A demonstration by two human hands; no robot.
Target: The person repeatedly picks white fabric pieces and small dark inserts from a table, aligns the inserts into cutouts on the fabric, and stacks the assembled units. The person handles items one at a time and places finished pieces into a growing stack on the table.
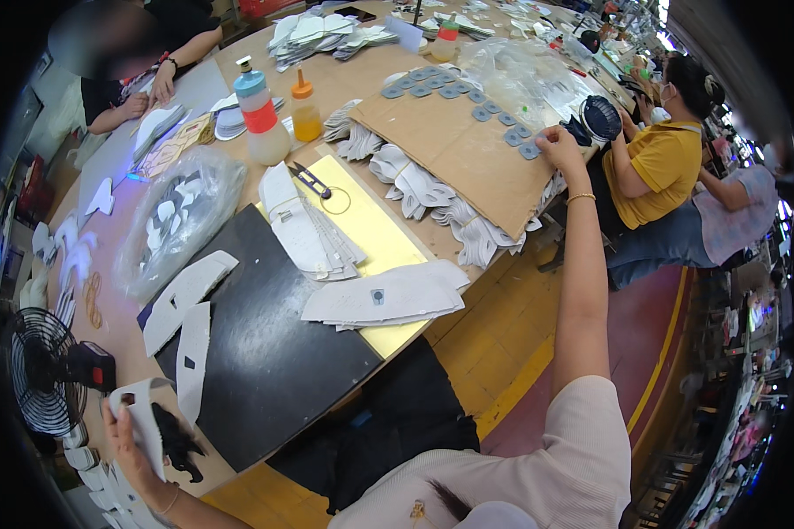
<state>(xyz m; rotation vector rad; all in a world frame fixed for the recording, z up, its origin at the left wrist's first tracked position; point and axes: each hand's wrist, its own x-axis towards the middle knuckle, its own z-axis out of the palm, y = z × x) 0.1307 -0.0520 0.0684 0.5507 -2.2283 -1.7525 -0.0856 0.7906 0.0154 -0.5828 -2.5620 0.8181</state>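
Note:
At the lower left, my left hand (132,448) grips a curved white fabric piece (146,421) with a small dark opening in it. My right arm reaches far out to the right; the fingers of my right hand (563,152) are pinched together at the edge of a brown cardboard sheet (468,160), and what they hold, if anything, is too small to make out. Rows of small grey-blue patches (483,114) lie on that cardboard, one of them (529,151) just beside my fingertips. A stack of white pieces (386,296) with one grey patch on top lies nearer me.
Two more white pieces (185,300) rest on a black board (278,353). Thread snips (311,181), a glue bottle (263,123), a yellow bottle (305,110) and a plastic bag (181,216) stand around. A fan (48,370) is at left. Co-workers sit across and at right (657,167).

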